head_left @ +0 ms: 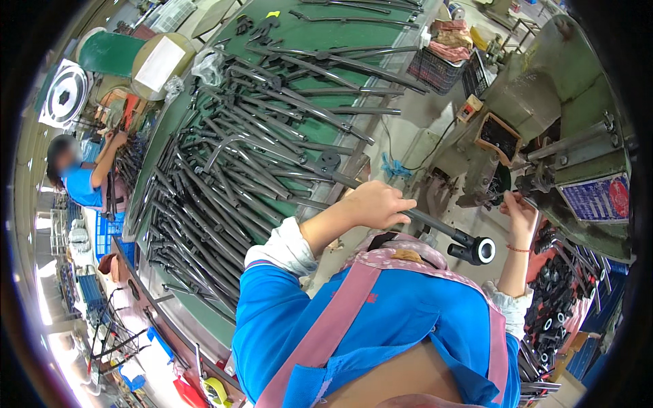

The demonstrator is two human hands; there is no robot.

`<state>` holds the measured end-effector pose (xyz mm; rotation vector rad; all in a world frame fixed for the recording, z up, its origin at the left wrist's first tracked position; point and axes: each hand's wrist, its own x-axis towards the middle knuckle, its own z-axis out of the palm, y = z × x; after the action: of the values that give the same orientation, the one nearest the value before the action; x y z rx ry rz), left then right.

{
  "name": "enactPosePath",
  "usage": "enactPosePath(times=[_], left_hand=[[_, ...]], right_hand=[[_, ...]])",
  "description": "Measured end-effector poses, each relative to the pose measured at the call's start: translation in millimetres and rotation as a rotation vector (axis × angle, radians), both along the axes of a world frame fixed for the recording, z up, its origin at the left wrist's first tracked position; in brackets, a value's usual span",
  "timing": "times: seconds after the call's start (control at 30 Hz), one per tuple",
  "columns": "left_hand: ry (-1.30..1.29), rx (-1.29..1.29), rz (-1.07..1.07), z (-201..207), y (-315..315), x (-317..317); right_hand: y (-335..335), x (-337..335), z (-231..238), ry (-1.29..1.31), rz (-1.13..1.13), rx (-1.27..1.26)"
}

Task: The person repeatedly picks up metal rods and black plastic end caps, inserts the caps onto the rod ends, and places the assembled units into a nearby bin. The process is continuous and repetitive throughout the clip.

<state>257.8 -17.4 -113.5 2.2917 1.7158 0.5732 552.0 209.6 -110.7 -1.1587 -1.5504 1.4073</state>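
My left hand (377, 204) is wrapped round a long black metal tube (435, 223) held slantwise in front of my chest. The tube's lower right end carries a round collar (484, 251) with a pale inner ring and a short black stub beside it. Its other end reaches back over the edge of the green table (272, 204). Off to the right, my right hand (521, 215) is raised beside a green machine (544, 81), fingers curled together. Whatever its fingertips may pinch is too small to make out. A red bracelet circles that wrist.
Many black tubes (204, 224) lie heaped on the table at my left. At the machine sits a tray of small dark parts (500, 138). More black parts (554, 299) are piled at lower right. A black crate (435, 71) stands beyond. Another person (85, 180) works at far left.
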Motion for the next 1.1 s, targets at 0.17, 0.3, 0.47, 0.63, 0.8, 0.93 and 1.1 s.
enactPosePath(times=[0.17, 0.3, 0.47, 0.63, 0.8, 0.93, 1.1], left_hand=[[-0.036, -0.003, 0.011, -4.6, -10.0, -2.9], [-0.027, -0.040, 0.014, -6.3, -13.8, -3.7], [-0.013, -0.087, 0.020, -5.4, -17.3, -3.3], [-0.018, -0.092, -0.010, -1.7, -20.6, -5.4], [-0.043, -0.091, -0.065, 1.3, -20.1, -9.1], [-0.032, -0.129, -0.087, 7.9, -16.4, -9.8], [-0.023, -0.091, -0.052, -0.9, -19.3, -16.0]], right_hand=[[-2.8, -2.6, 3.0, -0.074, -0.021, 0.051], [0.0, -1.9, 2.9, -0.098, -0.013, 0.031], [9.1, -4.2, -3.2, 0.015, -0.031, -0.076], [6.8, -8.1, -0.5, 0.170, 0.053, -0.198], [6.5, 1.6, -11.8, 0.149, 0.112, -0.178], [1.6, 12.6, -19.4, -0.407, 0.175, 0.481], [-42.9, 18.1, -5.3, -0.642, 0.375, 0.337]])
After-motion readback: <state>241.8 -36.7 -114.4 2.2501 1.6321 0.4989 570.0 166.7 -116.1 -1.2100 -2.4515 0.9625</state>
